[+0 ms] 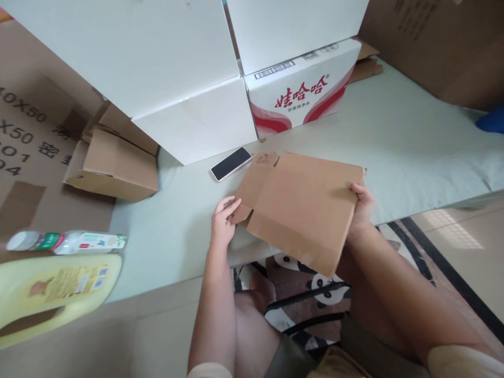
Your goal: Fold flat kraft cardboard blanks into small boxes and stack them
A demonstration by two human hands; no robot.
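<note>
My left hand [223, 223] has its thumb and fingers closed on the small side tab of a brown, flat-sided cardboard box [303, 194], where its end flap [252, 181] stands out open. My right hand [361, 206] is wrapped around the box's opposite edge, thumb on the upper face. I have the box tilted in front of me, its near corner reaching past the front edge of the pale green, cloth-covered table [413, 142] and above my lap. Just beyond the open flap, a slim black-faced phone with a pale rim [231, 164] lies on the table. Behind it stand large plain white cartons [197, 118] and a white carton with red lettering [301, 97].
</note>
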